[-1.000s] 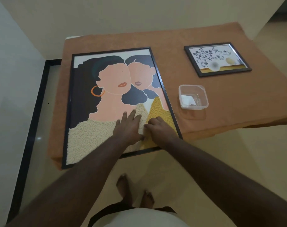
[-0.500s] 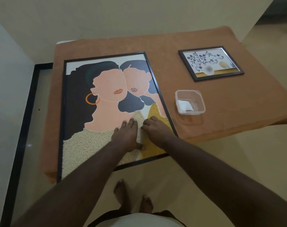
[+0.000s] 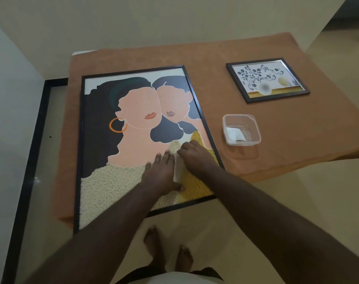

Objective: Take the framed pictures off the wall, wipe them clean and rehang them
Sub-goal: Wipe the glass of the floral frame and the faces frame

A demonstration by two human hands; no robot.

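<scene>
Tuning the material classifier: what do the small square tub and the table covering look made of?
Tub: looks like clear, glossy plastic; the cloth shows through its walls, rim catches light, white folded piece inside. Table covering: seems a matte orange-brown fabric, possibly terry towel; soft nap, drapes over the edge.

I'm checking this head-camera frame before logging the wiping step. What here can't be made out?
- Wipe: only a white sliver shows between the left hand and right hand; what it is cannot be told.
- Large framed picture: the forearms cover part of its near edge.
- Small framed picture: a blurred patch hides part of it.
- Clear container: its white contents are too small to identify.
</scene>
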